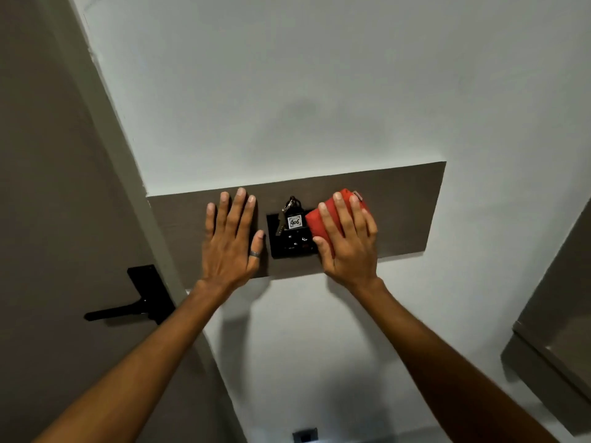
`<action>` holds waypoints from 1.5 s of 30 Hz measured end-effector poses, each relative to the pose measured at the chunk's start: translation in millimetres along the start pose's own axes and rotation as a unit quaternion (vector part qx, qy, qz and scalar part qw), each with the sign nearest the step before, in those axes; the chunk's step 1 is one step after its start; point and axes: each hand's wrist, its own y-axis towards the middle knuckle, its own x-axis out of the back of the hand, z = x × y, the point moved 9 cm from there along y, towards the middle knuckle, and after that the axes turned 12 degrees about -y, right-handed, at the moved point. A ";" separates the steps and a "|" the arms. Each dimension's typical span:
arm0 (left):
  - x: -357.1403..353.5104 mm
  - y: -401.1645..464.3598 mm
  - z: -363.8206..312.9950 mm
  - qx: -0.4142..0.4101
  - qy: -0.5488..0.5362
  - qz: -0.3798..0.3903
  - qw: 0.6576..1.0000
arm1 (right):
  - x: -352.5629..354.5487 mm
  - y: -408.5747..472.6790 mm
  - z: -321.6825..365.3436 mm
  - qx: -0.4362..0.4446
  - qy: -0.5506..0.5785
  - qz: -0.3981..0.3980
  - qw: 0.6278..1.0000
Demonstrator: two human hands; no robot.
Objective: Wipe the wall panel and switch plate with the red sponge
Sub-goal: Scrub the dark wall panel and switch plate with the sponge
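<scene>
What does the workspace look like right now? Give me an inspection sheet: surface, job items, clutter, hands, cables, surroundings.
Surface: brown wall panel mounted on a white wall; no dirt can be made out.
Job's things: red sponge pressed to the panel at the right edge of the black switch plate.
Clutter: key bunch with a tag reading 406 hanging over the plate's upper part.
Hands: right hand gripping the sponge; left hand flat on the panel left of the plate, fingers spread, ring on the thumb.
Cables: nothing seen.
Surroundings: door with black lever handle at left; grey cabinet at right; small dark outlet low on the wall.
</scene>
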 end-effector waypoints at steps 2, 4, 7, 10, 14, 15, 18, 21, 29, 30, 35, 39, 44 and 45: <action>-2.0 0.5 3.2 -0.028 0.024 -0.014 0.999 | -6.1 7.0 4.9 0.068 -0.002 -0.051 0.996; -4.7 -0.2 4.3 -0.045 0.043 -0.029 0.998 | -12.8 10.8 4.3 0.102 0.004 -0.090 0.991; -11.0 -3.5 5.7 -0.052 0.066 -0.043 0.996 | -18.6 8.1 -1.0 0.099 0.018 -0.141 0.985; -13.2 -4.3 4.5 -0.056 0.070 -0.050 0.995 | -22.0 -2.0 -2.6 -0.031 0.042 -0.138 0.989; -10.5 -5.9 5.5 -0.049 0.063 -0.060 0.995 | -17.1 -29.0 17.2 -0.130 0.062 -0.110 0.983; -9.8 -5.9 4.9 -0.049 0.061 -0.063 0.995 | -14.3 -25.8 17.5 -0.107 0.064 -0.109 0.986; -8.8 -5.3 4.1 -0.058 0.061 -0.065 0.994 | -6.5 0.4 11.6 -0.065 0.060 -0.119 0.989; -11.1 -6.8 4.1 -0.062 0.058 -0.061 0.995 | -9.8 23.6 10.6 -0.056 0.056 -0.128 0.989; -14.1 -8.2 7.4 -0.065 0.069 -0.074 0.993 | -13.4 -30.7 13.8 -0.038 0.033 -0.139 0.989; -13.6 -8.4 7.2 -0.065 0.070 -0.074 0.993 | -11.5 -26.4 13.0 -0.027 0.040 -0.137 0.989; -12.5 -7.5 5.8 -0.064 0.059 -0.076 0.993 | -4.1 15.9 13.2 -0.054 0.065 -0.140 0.986; -14.6 -9.5 8.6 -0.059 0.058 -0.073 0.994 | -2.3 10.2 13.1 0.000 0.063 -0.162 0.985; -13.0 -8.9 6.9 -0.056 0.061 -0.077 0.994 | -7.1 8.1 7.5 -0.072 0.066 -0.164 0.982; -13.5 -9.6 7.0 -0.056 0.061 -0.078 0.994 | -7.8 4.6 14.4 -0.115 0.070 -0.161 0.978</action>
